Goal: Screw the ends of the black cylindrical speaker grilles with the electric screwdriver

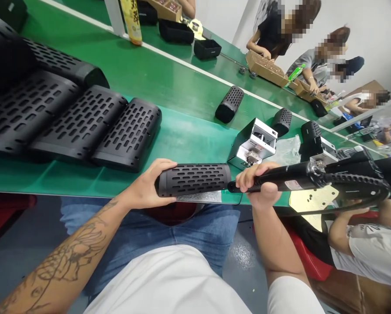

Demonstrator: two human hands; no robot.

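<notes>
My left hand [146, 185] grips one end of a black speaker housing [197, 178] with a slotted grille, thumb and fingers on opposite edges. It lies sideways at the table's near edge. My right hand [262, 185] is wrapped around a black electric screwdriver [289, 176], held almost level. Its tip end meets or nearly meets the housing's right end; whether a screw is there I cannot tell. Just behind the right hand stands a white and black screw feeder [254, 141]. Several similar slotted housings [130, 133] lean in a row at the left.
Further back on the green table [176, 83] stand a slotted housing [230, 104], open black shells [207, 49] and a yellow bottle [131, 22]. A clear plastic bag [287, 148] lies beyond the feeder. A co-worker's arm [342, 226] is close on the right. Other people work across the table.
</notes>
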